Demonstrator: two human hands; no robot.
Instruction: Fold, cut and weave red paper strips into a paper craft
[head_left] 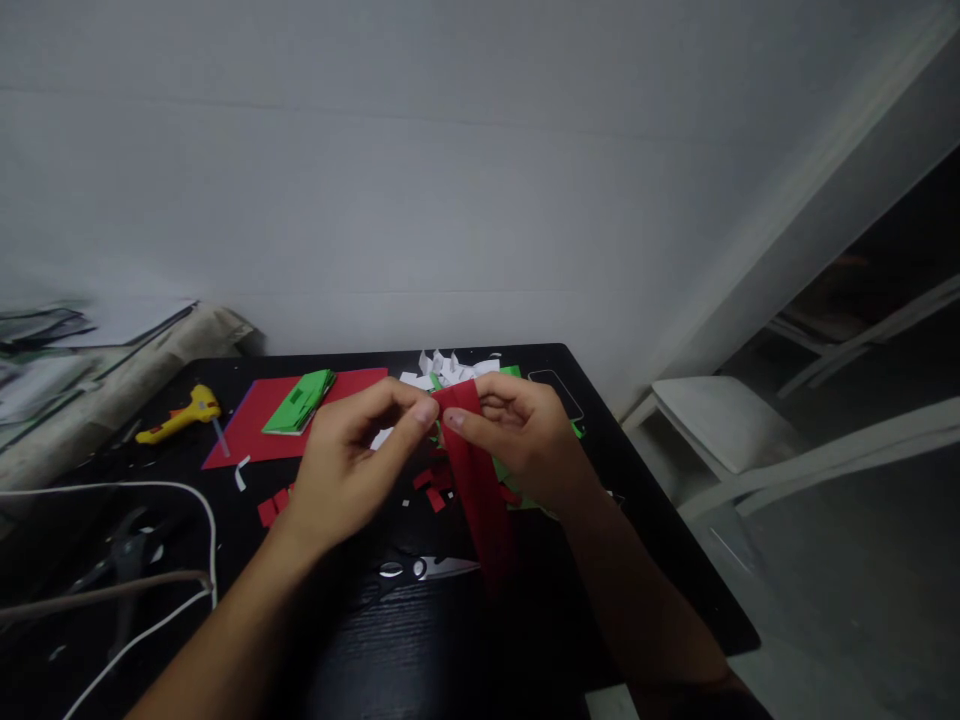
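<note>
A long folded strip of red paper [474,480] hangs slanting above the black table. My right hand [529,430] grips its upper part, thumb lying across the front and curled fingers behind. At the strip's top left corner, the thumb and forefinger of my left hand [356,455] are pinched together on its edge. Under the hands lie red paper scraps [435,485], partly hidden. Beyond them is a heap of white paper cuttings [457,368], with green paper [517,478] showing around my right hand. Scissors [442,568] rest on the table below the strip.
On the left lie a yellow glue gun [180,415], red sheets [251,425] and a folded green paper stack [300,402]. White cables [206,510] loop at lower left. A pale wall [375,200] rises behind the table [420,650]; a white chair [720,420] stands right.
</note>
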